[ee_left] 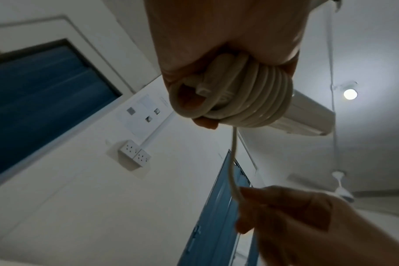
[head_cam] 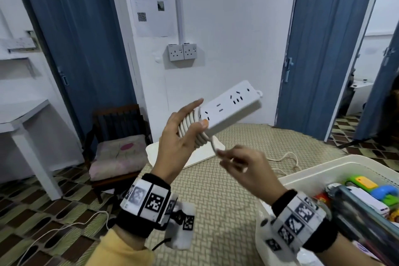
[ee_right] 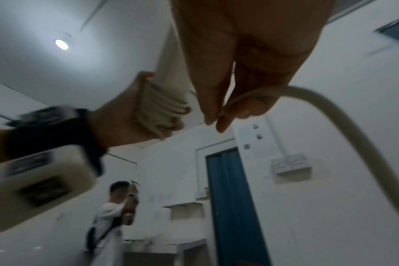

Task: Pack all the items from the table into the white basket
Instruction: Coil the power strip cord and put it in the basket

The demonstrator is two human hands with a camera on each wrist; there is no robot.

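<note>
A white power strip [head_cam: 232,106] is held up in the air over the table. My left hand [head_cam: 183,134] grips its near end, where several turns of its cream cord [head_cam: 190,124] are wound around it. The same coils [ee_left: 246,104] fill the left wrist view under my palm. My right hand [head_cam: 239,163] pinches the loose cord [ee_right: 344,129] just below the strip, between thumb and fingers. The rest of the cord [head_cam: 287,157] trails down onto the table. The white basket [head_cam: 319,170] stands at the lower right.
The basket holds coloured toys [head_cam: 375,190] and a dark shiny item [head_cam: 364,220]. A white board [head_cam: 200,153] lies on the woven table mat [head_cam: 226,196]. A wooden chair [head_cam: 116,147] stands left of the table. Another person [ee_right: 112,216] stands across the room.
</note>
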